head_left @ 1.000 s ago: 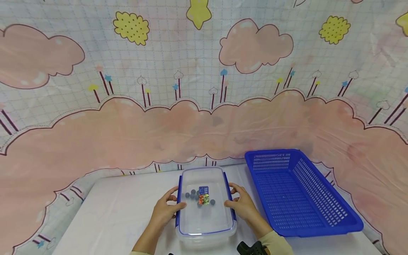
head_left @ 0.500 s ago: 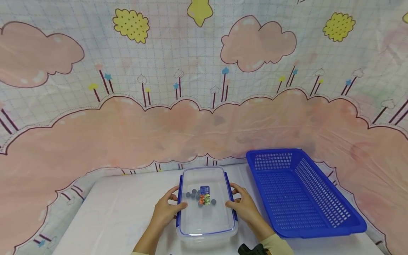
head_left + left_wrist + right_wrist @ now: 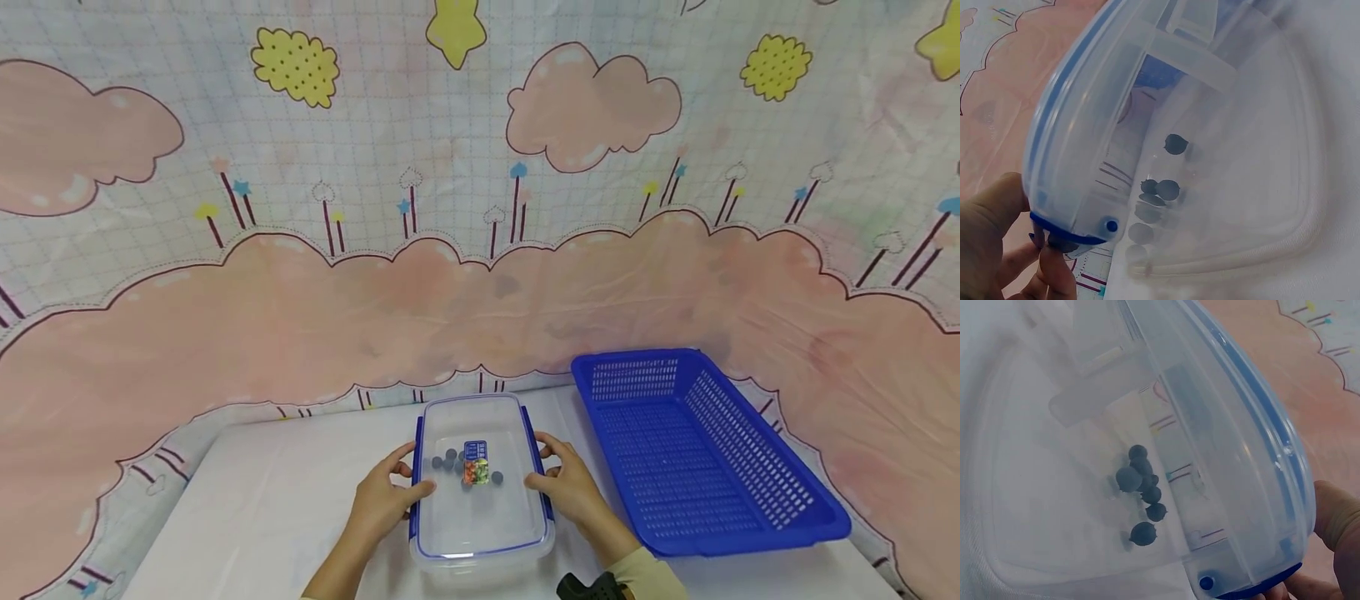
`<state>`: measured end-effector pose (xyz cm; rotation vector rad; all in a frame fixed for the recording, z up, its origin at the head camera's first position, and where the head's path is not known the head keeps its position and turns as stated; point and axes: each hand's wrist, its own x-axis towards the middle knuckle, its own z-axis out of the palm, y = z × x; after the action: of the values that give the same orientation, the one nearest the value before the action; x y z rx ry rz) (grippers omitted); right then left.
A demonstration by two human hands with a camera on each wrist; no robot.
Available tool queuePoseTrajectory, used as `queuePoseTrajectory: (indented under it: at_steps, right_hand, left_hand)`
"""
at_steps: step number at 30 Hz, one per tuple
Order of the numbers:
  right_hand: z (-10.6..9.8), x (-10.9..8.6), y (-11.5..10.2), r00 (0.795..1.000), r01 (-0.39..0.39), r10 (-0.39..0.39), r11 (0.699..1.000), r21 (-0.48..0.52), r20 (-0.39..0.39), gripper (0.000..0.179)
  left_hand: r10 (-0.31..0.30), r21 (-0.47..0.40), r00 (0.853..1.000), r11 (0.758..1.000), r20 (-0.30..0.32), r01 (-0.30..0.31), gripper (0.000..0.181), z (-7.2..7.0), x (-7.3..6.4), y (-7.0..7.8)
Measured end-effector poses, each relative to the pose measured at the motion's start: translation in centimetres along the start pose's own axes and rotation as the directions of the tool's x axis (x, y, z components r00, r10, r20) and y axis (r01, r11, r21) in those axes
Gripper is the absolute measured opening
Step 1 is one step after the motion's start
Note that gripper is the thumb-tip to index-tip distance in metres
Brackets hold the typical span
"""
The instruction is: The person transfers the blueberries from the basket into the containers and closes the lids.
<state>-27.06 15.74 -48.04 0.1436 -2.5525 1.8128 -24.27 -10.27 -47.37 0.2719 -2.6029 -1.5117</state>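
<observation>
A clear plastic food storage box stands on the white table, its lid on and rimmed by a blue seal. Several blueberries lie inside on the bottom, partly behind a colourful label on the lid. My left hand grips the box's left side, thumb on the lid edge and fingers around the blue side latch. On the opposite side, my right hand holds the box the same way. Its fingertips are partly hidden under the right latch in the right wrist view.
To the right of the box sits a large blue perforated plastic basket with nothing in it. A cloth backdrop printed with clouds and stars hangs behind the white table. A dark device is strapped at the right wrist.
</observation>
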Motion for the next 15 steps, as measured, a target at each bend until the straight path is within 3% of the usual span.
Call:
queuePoseTrajectory:
  at_steps: [9,12,15]
  right_hand:
    - [-0.3,0.2,-0.2,0.999,0.032,-0.031,0.998,-0.048,0.024,0.071]
    - [-0.9,0.2,-0.9,0.997,0.064,-0.058,0.987,-0.148,0.048,0.067]
    - [-1.9,0.2,-2.2,0.993,0.101,-0.081,0.956,-0.275,0.082,0.061]
  left_hand:
    - [0.033,0.036,0.999,0.999,0.001,-0.033,0.072,0.0,0.1,0.0]
    - [0.074,0.148,0.997,0.986,0.03,-0.078,0.072,-0.2,0.1,0.2]
    - [0.138,0.296,0.988,0.943,0.064,-0.151,0.074,-0.7,0.0,0.7]
